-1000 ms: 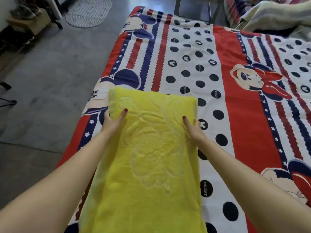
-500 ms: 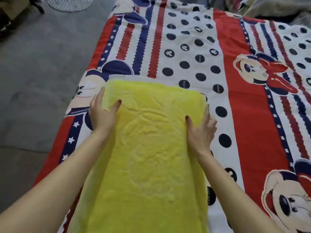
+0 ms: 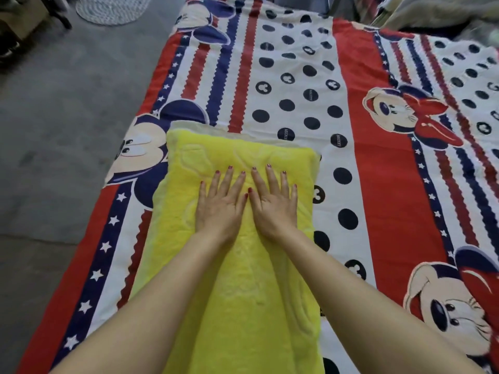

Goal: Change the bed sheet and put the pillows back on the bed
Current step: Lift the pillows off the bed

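A grey floor (image 3: 54,130) runs along the left side of the bed, with open room all the way down that side; a round woven rug (image 3: 113,8) lies on it near the far left, beside a dark piece of furniture that is cut off by the frame. The bed sheet (image 3: 378,184), printed with cartoon mice, red and blue stripes and black dots on white, is spread flat over the bed, and its red left border hangs at the bed's left edge. A yellow pillow (image 3: 243,306) lies lengthwise on the left half of the bed, its left side just inside the left edge, its far end well short of the far edge. The left hand (image 3: 220,209) rests flat on the pillow's far half, fingers straight and spread, gripping nothing. Just beside it, thumbs nearly touching, the right hand (image 3: 274,206) presses flat on the pillow in the same way, fingers straight. To the right of the pillow the sheet lies bare across the rest of the bed. At the far right corner a heap of pale bedding (image 3: 445,12) is blurred.
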